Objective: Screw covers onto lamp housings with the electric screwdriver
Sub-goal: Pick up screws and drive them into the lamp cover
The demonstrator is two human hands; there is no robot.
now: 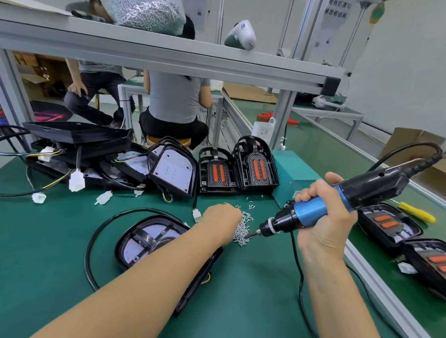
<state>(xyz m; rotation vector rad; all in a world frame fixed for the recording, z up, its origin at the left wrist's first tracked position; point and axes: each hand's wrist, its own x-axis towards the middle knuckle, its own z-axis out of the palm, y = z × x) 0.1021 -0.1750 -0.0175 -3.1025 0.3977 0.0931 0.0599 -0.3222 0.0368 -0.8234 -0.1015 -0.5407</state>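
Nearest in, the right hand (322,215) is wrapped tight round the blue barrel of the electric screwdriver (322,205), fingers curled over the top, thumb underneath, the tool lying almost level and pointing left. Its bit tip (253,234) sits right at the edge of the pile of small silver screws (242,228) on the green mat (236,297), and its black cable trails toward the camera below the wrist. The left hand (221,222) reaches across and comes down on that same screw pile, knuckles up; the fingers are tucked under and out of sight, so whether they pinch a screw cannot be told. Under the left forearm lies a lamp housing (143,244), its white LED board showing and a black bracket across it, a black cable (92,250) looping round its left side. Off to the right edge, two more housings with orange lenses (390,224) lie end to end, a yellow-handled tool (415,211) just past them. Further back, two upright covers with orange strips (238,168) stand side by side, touching a teal box (294,175). Left of them, a heap of black housings and wired white connectors (87,155). Beyond the bench, two seated people (174,104) face away.
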